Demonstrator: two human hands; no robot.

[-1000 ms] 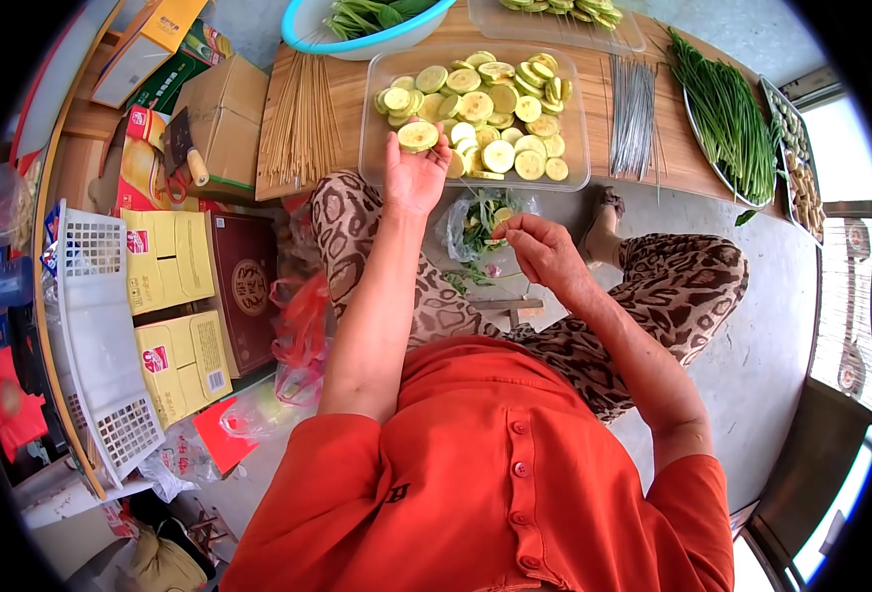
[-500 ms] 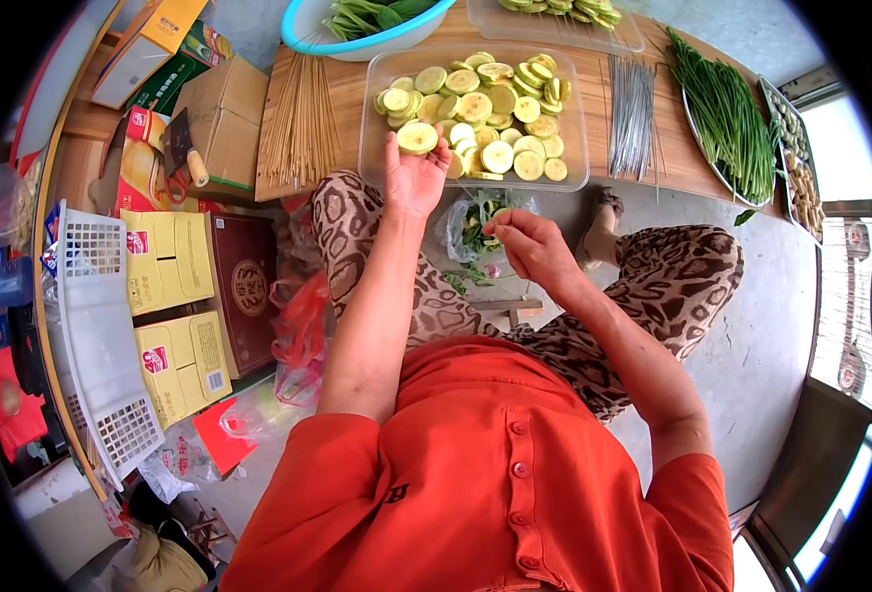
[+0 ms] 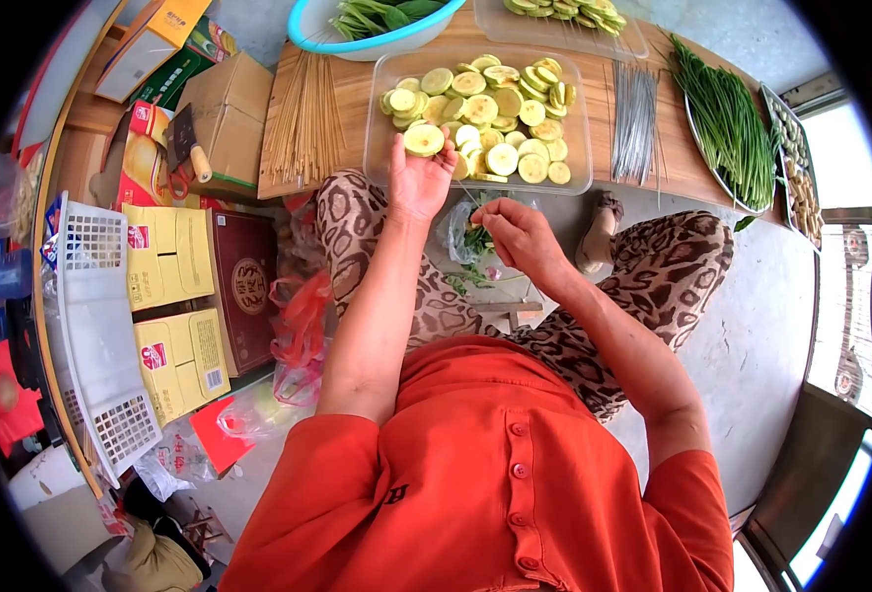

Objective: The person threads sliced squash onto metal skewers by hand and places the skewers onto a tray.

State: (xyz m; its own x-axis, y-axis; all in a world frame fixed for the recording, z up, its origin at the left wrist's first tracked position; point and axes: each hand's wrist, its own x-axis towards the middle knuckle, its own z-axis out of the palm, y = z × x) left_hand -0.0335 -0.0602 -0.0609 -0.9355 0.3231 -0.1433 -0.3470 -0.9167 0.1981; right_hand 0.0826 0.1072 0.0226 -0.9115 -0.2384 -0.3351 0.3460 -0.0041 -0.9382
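Note:
My left hand (image 3: 422,183) is palm up, with its fingers closed around the edge of a round zucchini slice (image 3: 424,140) that has pale flesh and green skin. Lower and to the right, my right hand (image 3: 521,237) pinches a thin skewer (image 3: 468,192). The skewer's far end points up toward the left hand; whether it touches the slice cannot be made out. Just beyond both hands, a clear plastic tray (image 3: 582,148) holds many more slices like this one.
Bamboo skewers (image 3: 303,123) lie left of the tray and metal skewers (image 3: 635,118) right of it on the wooden table (image 3: 599,168). A blue-rimmed basin (image 3: 377,44) of greens stands behind, a plate of chives (image 3: 727,128) at right. Cartons (image 3: 174,261) fill the left side.
My right hand has moved slightly up and left, bringing the skewer closer to the left hand. The left hand keeps hold of the zucchini slice, and the view has shifted slightly.

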